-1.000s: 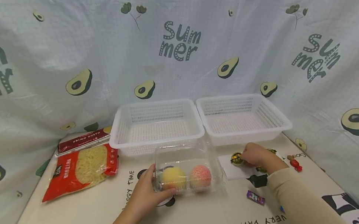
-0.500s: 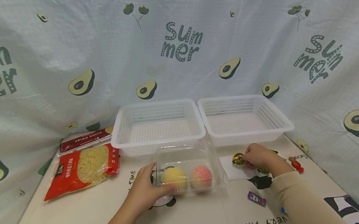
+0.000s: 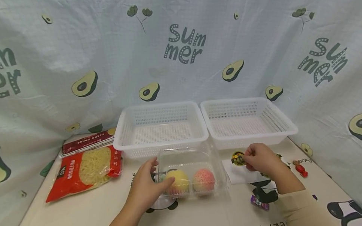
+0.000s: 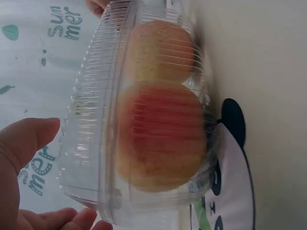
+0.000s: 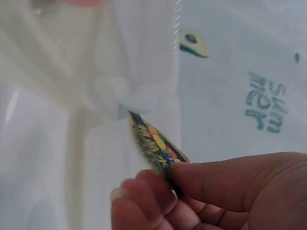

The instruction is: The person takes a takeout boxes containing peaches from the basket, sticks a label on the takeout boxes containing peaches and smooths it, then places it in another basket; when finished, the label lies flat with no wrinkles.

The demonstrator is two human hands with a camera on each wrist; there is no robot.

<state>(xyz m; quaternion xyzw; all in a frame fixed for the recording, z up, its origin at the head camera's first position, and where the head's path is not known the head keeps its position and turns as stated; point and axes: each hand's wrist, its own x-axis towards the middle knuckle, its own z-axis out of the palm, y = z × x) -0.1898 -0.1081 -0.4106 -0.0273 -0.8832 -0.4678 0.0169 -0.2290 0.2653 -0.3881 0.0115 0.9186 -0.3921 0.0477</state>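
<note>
A clear plastic clamshell box (image 3: 186, 157) stands mid-table, with a yellowish peach (image 3: 177, 181) and a pink peach (image 3: 203, 180) inside. Beside its left end is my left hand (image 3: 147, 187), fingers loosely spread. The left wrist view shows the thumb (image 4: 41, 134) apart from the box; whether the other fingertips touch it, I cannot tell. My right hand (image 3: 263, 160) pinches a black-and-gold fruit sticker (image 5: 156, 143) between thumb and fingers, above a white backing sheet (image 3: 237, 174). More stickers on that sheet are partly hidden by the hand.
Two white plastic baskets (image 3: 161, 144) (image 3: 255, 139) stand behind the box. At left lie a red bag of pasta (image 3: 86, 171) and a dark red spaghetti pack (image 3: 88, 142). A purple-wrapped candy (image 3: 259, 203) and a red-wrapped candy (image 3: 300, 168) lie at right.
My right hand has raised the sticker off the sheet and tilted it. My left hand has loosened at the box, its fingers and thumb lifting slightly. The box stays put.
</note>
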